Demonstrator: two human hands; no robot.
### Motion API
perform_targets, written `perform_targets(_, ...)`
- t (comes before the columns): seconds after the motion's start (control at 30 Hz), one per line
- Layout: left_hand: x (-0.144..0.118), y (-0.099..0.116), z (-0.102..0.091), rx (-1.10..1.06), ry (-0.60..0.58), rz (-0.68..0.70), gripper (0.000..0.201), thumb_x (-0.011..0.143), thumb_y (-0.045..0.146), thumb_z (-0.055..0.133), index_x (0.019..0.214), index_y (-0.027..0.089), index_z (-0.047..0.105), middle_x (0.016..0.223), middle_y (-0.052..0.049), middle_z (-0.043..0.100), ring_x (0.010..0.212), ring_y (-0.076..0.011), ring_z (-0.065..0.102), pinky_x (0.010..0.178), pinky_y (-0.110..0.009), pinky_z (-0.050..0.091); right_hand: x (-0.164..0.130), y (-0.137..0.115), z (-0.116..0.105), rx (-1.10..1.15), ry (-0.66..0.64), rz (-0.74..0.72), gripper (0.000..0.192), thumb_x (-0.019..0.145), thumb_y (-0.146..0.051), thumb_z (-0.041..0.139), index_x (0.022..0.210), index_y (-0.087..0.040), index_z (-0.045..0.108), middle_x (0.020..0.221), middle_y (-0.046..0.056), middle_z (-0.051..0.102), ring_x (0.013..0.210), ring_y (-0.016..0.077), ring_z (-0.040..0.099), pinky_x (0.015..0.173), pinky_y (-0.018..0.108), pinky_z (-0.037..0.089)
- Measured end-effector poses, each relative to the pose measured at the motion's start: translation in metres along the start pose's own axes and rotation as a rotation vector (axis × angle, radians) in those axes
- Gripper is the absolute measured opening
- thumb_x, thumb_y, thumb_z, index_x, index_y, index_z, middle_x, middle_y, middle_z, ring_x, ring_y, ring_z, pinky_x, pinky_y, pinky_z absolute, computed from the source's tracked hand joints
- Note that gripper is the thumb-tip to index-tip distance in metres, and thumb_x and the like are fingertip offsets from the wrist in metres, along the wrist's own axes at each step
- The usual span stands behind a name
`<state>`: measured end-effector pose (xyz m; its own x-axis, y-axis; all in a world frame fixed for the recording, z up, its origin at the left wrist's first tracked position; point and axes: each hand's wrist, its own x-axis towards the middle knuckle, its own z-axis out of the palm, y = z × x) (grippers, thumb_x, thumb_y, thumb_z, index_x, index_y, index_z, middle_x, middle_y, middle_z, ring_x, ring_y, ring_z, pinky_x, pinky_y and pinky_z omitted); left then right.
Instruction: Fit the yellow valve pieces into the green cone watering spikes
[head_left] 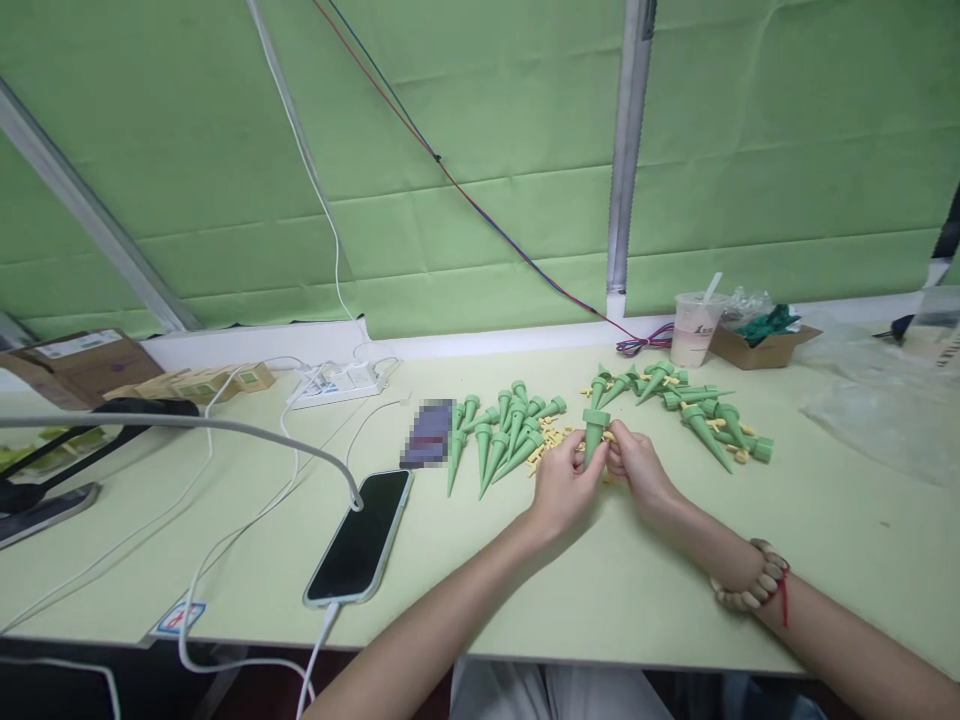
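A green plant watering spike [596, 430] is pinched in my left hand [561, 488], its wide cap up and its point down behind my fingers. Against its side, my right hand [639, 470] grips a small yellow valve piece [609, 437], mostly covered by my fingertips. To the left of my hands lies a heap of green spikes [495, 452], with loose yellow pieces [546, 440] scattered beside it. Another group of green spikes [701, 430], several with yellow pieces on them, spreads out behind and to the right.
A phone [361, 535] with a charging cable lies left of my forearm. White cables run to a power strip [337, 385]. Toward the back stand a drink cup [691, 330] and a small cardboard box [761, 347]. Clear plastic bags [885, 410] lie at right.
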<state>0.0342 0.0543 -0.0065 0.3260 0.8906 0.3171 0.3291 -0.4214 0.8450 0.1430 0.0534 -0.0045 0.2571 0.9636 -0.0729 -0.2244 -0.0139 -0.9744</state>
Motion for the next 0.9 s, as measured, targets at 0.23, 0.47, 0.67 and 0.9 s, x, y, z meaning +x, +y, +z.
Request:
perform_targets(0.23,0.003,0.008,0.001,-0.378,-0.155,-0.190,0.046,0.074,0.057,0.050,0.075,0.011,0.048,0.041,0.006,0.023,0.036,-0.0003,0.018,0.041,-0.018,0.010,-0.001,-0.003,-0.002,-0.339,0.196,-0.438,0.037,0.066,-0.039,0.040,0.044,-0.017,0.020,0.044,-0.001,0.019,0.043,0.0055,0.020,0.042,0.022,0.016)
perform_targets(0.47,0.002,0.015,-0.003,-0.518,-0.234,-0.331,0.039,0.071,0.049,0.058,0.070,0.012,0.046,0.034,0.007,0.026,0.027,-0.0019,0.020,0.035,-0.020,0.007,0.001,-0.006,-0.006,-0.492,0.192,-0.592,0.042,0.068,-0.043,0.037,0.041,-0.017,0.018,0.042,-0.001,0.016,0.041,0.0050,0.016,0.043,0.023,0.014)
perform_targets(0.67,0.004,0.012,-0.002,-0.518,-0.145,-0.262,0.041,0.069,0.050,0.059,0.070,0.011,0.048,0.038,0.007,0.025,0.031,-0.0009,0.024,0.036,-0.017,0.017,0.009,-0.002,-0.007,-0.364,0.086,-0.377,0.037,0.065,-0.042,0.039,0.044,-0.018,0.021,0.043,-0.002,0.019,0.042,0.0054,0.020,0.042,0.021,0.017)
perform_targets(0.9,0.008,0.004,-0.002,-0.541,-0.154,-0.183,0.044,0.071,0.052,0.057,0.080,0.009,0.051,0.064,-0.001,0.047,0.058,-0.0035,0.048,0.054,-0.015,0.037,0.012,0.005,-0.006,-0.252,0.047,-0.287,0.034,0.062,-0.040,0.041,0.044,-0.019,0.023,0.042,-0.003,0.021,0.042,0.0058,0.020,0.041,0.020,0.018)
